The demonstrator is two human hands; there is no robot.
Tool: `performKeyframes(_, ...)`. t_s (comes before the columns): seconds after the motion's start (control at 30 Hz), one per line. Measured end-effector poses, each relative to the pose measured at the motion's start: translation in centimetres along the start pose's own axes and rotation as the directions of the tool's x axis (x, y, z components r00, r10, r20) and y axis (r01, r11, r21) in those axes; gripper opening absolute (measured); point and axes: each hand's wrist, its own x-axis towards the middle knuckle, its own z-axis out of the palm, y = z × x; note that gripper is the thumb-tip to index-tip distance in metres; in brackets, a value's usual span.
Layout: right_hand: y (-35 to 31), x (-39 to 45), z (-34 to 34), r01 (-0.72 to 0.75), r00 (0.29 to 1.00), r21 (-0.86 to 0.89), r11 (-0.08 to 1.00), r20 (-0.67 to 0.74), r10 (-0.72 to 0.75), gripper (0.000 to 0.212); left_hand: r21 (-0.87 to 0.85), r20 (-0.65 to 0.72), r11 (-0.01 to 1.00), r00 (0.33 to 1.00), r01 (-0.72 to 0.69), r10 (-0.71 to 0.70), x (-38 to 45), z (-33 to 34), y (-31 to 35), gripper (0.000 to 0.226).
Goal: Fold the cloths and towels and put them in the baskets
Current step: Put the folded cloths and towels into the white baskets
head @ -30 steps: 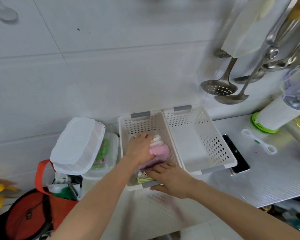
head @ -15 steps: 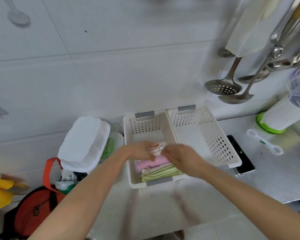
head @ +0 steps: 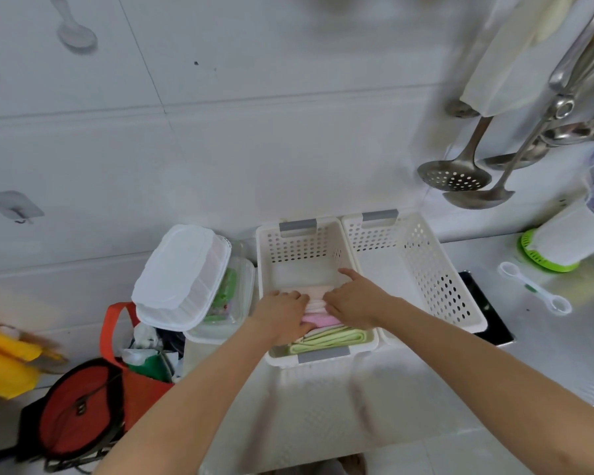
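Two white perforated baskets stand side by side against the tiled wall. The left basket holds folded cloths on edge at its near end: a green cloth, a pink cloth and a peach cloth furthest back. Both my hands are inside this basket. My left hand curls over the left end of the peach and pink cloths. My right hand grips their right end with the index finger stretched out. The right basket holds nothing that I can see.
A white lidded food box sits left of the baskets, above a red bag. A dark phone lies right of the right basket, with a white measuring spoon and a blender base beyond. Steel ladles hang on the wall.
Both hands have lowered the peach cloth behind the pink one in the left basket. My right hand came up from the basket's front edge to the cloth's right end.
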Motion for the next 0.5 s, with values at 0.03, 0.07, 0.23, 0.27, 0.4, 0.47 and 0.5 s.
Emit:
performKeyframes(0.03,-0.2,-0.1,0.0,0.000,1.000,-0.004,1.000,0.000,0.000,0.038,-0.024,0.018,1.000,1.000,0.009,-0.009,0.1,-0.1,0.1,0.057)
performKeyframes(0.07,-0.3,0.0,-0.2,-0.004,1.000,0.007,1.000,-0.002,0.004,0.038,-0.061,0.038,0.998,0.999,0.016,-0.014,0.3,-0.5,0.1,0.055)
performKeyframes(0.23,1.0,0.0,-1.5,-0.047,0.996,0.104,0.993,-0.066,0.054,0.036,-0.149,0.064,0.989,0.998,0.022,-0.013,0.8,-2.7,-1.2,0.052)
performKeyframes(0.27,1.4,-0.1,-1.5,-0.056,0.994,0.117,0.992,-0.084,0.066,0.034,-0.151,0.073,0.988,0.997,0.020,-0.010,0.8,-2.9,-1.4,0.050)
performKeyframes(0.4,1.6,-0.7,-1.9,-0.098,0.988,0.164,0.981,-0.105,0.117,0.029,-0.169,0.099,0.985,0.995,0.030,-0.013,1.2,-3.6,-1.7,0.045)
performKeyframes(0.47,1.5,-0.8,-2.4,-0.102,0.977,0.182,0.978,-0.165,0.132,0.029,-0.197,0.085,0.980,0.996,0.040,-0.024,1.4,-4.1,-1.7,0.045)
performKeyframes(0.5,1.4,-0.8,-2.7,-0.108,0.967,0.211,0.972,-0.206,0.152,0.030,-0.207,0.068,0.977,0.997,0.043,-0.029,1.4,-4.6,-1.6,0.048)
